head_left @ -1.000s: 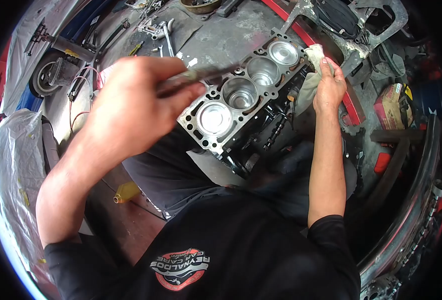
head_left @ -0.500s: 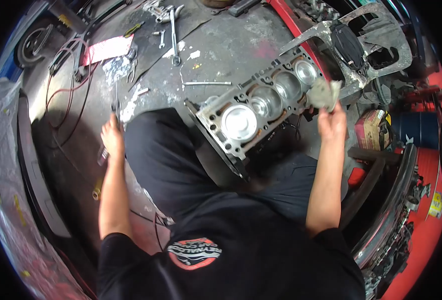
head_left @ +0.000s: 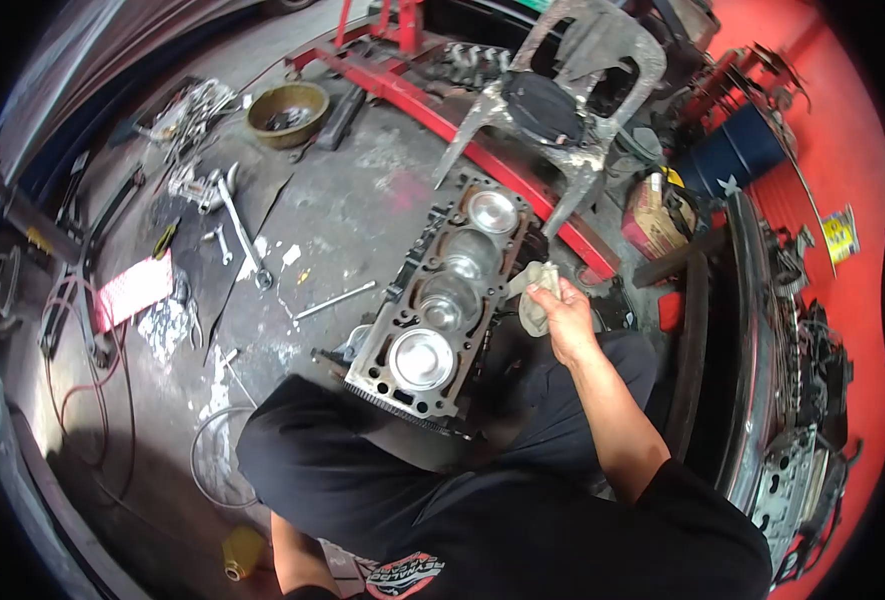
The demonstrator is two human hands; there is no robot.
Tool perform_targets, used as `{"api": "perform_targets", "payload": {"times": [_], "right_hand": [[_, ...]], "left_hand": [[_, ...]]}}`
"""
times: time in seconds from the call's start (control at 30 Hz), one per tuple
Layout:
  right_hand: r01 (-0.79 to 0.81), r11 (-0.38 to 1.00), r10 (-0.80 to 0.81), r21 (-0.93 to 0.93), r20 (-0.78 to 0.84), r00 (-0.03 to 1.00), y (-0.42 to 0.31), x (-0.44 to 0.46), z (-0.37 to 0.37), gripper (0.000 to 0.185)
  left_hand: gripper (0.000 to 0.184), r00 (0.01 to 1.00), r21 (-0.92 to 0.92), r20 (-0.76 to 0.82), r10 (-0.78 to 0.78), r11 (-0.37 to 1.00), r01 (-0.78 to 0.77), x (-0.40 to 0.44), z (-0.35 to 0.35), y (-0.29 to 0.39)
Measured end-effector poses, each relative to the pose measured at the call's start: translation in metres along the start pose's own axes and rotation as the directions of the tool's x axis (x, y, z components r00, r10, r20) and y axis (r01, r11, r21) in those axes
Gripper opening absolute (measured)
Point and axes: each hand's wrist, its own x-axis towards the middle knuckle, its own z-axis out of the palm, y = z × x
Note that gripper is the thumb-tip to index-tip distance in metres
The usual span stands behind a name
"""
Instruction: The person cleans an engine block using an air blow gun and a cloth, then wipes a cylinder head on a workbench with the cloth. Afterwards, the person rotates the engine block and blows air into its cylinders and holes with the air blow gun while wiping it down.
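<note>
An engine block [head_left: 444,300] with its cylinder bores facing up stands on the floor in front of my knees. Bright round piston tops show in the nearest bore and the farthest one; the two middle bores look deeper. My right hand [head_left: 566,318] grips a pale, stained rag [head_left: 535,300] just beside the block's right edge. Of my left arm only the forearm [head_left: 297,555] shows, low by my left knee; the hand itself is hidden from view.
Wrenches [head_left: 239,232], a long bar [head_left: 335,299] and a brass-coloured bowl [head_left: 287,114] lie on the floor ahead. A red steel frame [head_left: 432,118] and a worn chair [head_left: 595,70] stand beyond the block. A yellow bottle [head_left: 243,552] is at lower left.
My left hand has dropped from above the block to my left side and out of sight. The view has turned right. My right hand keeps hold of the rag, now lower beside the block.
</note>
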Motion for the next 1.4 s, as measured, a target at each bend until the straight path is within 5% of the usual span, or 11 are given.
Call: {"api": "perform_targets", "payload": {"times": [0.3,0.37,0.43,0.53,0.77,0.9,1.1,1.17,1.23,1.33,1.4], "right_hand": [[0.209,0.701,-0.078,0.681,-0.219,0.973,-0.099,-0.026,-0.105,0.028],[0.201,0.845,-0.163,0.496,-0.118,0.979,-0.073,0.029,-0.157,0.036],[0.180,0.956,-0.165,0.232,-0.082,0.983,-0.088,0.071,-0.151,0.050],[0.276,0.927,-0.312,-0.254,-0.111,0.944,-0.059,0.181,-0.140,0.084],[0.200,0.278,-0.300,-0.939,0.113,0.947,-0.066,0.330,-0.091,0.095],[0.303,-0.163,-0.166,-0.939,0.329,0.930,-0.073,0.408,-0.083,0.086],[0.314,0.447,-0.467,-0.838,0.081,0.881,-0.228,0.489,-0.105,0.040],[0.147,0.189,-0.665,-0.971,-0.016,0.747,-0.258,0.542,-0.122,0.047],[0.037,0.267,-0.637,-0.963,-0.148,0.757,-0.259,0.565,-0.122,0.050],[0.192,0.264,-0.742,-0.945,-0.072,0.666,-0.225,0.566,-0.119,0.062],[0.457,0.463,-0.460,-0.759,0.235,0.856,-0.217,0.537,-0.098,0.048]], "left_hand": [[0.055,0.994,-0.339,-0.088,-0.058,0.940,0.025,0.054,-0.031,-0.047],[0.056,0.981,-0.506,-0.191,-0.045,0.861,-0.059,0.081,-0.060,-0.047],[0.054,0.973,-0.898,0.056,-0.226,0.415,0.148,0.051,-0.173,0.049],[0.052,0.988,-0.863,-0.121,-0.095,0.502,-0.057,0.038,-0.233,0.110],[0.053,0.922,-0.686,-0.381,-0.073,0.691,-0.229,0.030,-0.210,0.068],[0.050,0.901,-0.536,-0.244,-0.360,0.824,0.184,-0.010,-0.174,0.011],[0.044,0.882,-0.286,-0.093,-0.462,0.861,0.421,-0.056,-0.130,0.057],[0.042,0.883,-0.245,-0.052,-0.466,0.863,0.441,-0.062,-0.119,0.057],[0.040,0.889,-0.216,-0.008,-0.457,0.869,0.445,-0.065,-0.110,0.052],[0.037,0.910,-0.177,0.048,-0.412,0.893,0.413,-0.077,-0.102,0.037],[0.035,0.903,-0.132,0.078,-0.422,0.894,0.429,-0.106,-0.108,0.029]]}}
